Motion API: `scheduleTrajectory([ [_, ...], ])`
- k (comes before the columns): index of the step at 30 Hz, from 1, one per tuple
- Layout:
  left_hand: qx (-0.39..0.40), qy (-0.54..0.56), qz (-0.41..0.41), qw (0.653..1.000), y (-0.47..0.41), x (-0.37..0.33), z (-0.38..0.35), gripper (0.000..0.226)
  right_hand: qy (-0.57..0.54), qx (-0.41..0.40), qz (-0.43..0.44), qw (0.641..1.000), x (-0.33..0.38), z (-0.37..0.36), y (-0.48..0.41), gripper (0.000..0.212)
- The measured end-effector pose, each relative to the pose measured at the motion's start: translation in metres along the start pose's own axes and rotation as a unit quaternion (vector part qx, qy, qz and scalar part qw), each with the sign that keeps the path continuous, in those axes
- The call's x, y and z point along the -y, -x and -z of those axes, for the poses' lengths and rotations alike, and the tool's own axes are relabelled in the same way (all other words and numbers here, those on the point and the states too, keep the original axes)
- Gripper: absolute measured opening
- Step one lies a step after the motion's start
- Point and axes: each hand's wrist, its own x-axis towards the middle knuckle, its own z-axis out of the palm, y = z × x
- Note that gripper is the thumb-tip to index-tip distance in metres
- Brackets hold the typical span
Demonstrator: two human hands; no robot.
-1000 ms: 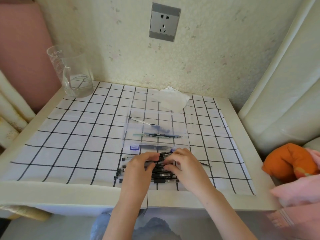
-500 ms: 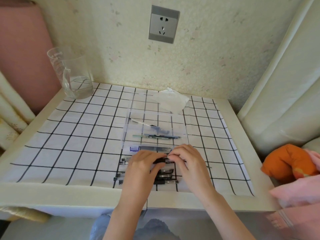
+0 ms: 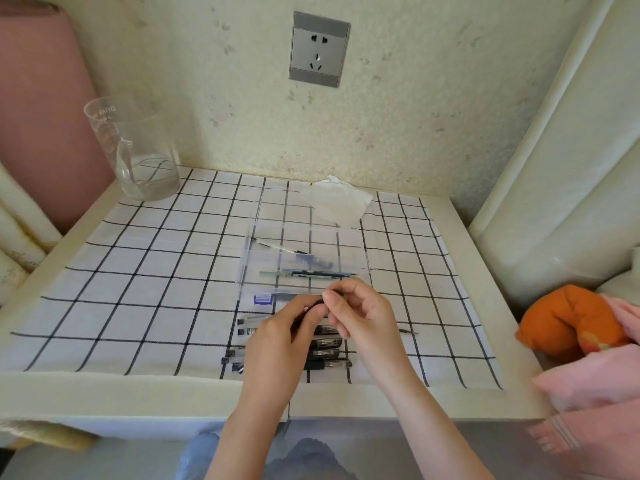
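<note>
Here, item by item. Left hand (image 3: 277, 344): fingers curled, gripping one end of a black pen (image 3: 312, 307). Right hand (image 3: 360, 317): thumb and forefinger pinched on the other end of that pen, remaining fingers loosely curled. The black pen was held between both hands, just above the pile of pens (image 3: 327, 344) and just in front of the clear compartment box (image 3: 308, 225); most of its barrel was hidden by the fingers.

The pile of pens lay on the checked cloth (image 3: 138, 271) near the table's front edge, partly under the hands. The clear compartment box stood on the cloth behind the pile and held a white pen (image 3: 282, 248) in one section and a green pen (image 3: 304, 273) in the next; a purple-labelled item (image 3: 262, 299) lay at its near side. One thin loose piece (image 3: 408, 331) lay on the cloth right of the hands.

Also on the table were a glass measuring jug (image 3: 135, 154) at the rear left and a crumpled tissue (image 3: 337, 202) at the rear. A wall socket (image 3: 319, 49) was above, and an orange soft toy (image 3: 568, 323) lay at the far right.
</note>
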Motion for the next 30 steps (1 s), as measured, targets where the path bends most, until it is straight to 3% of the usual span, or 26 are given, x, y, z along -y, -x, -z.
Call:
scheduleTrajectory([
  [5, 0.01, -0.018, 0.012, 1.0, 0.0, -0.003, 0.001, 0.014, 0.058, 0.017, 0.012, 0.998, 0.001, 0.004, -0.001, 0.006],
  [14, 0.013, 0.009, 0.016, 1.0, 0.001, -0.001, -0.001, 0.019, 0.036, 0.02, 0.01, 0.999, 0.008, 0.005, -0.002, 0.005],
  [17, 0.028, 0.009, 0.027, 0.999, 0.002, 0.001, -0.001, 0.035, 0.031, -0.015, 0.003, 0.999, 0.006, 0.012, -0.004, 0.005],
  [19, 0.023, 0.02, 0.042, 0.999, 0.002, 0.006, -0.001, 0.024, 0.038, -0.058, -0.005, 0.998, 0.004, 0.024, -0.004, 0.007],
  [21, 0.007, 0.044, 0.057, 0.997, 0.0, 0.009, -0.001, 0.013, 0.076, -0.079, -0.025, 0.994, -0.002, 0.036, -0.002, 0.006],
  [25, -0.012, 0.094, 0.061, 0.994, -0.001, 0.006, 0.0, 0.015, 0.241, -0.056, -0.057, 0.967, -0.022, 0.045, 0.013, 0.008],
  [30, -0.032, 0.134, 0.046, 0.989, -0.001, 0.001, 0.002, 0.014, 0.38, -0.081, 0.02, 0.921, -0.043, 0.041, 0.032, 0.013],
])
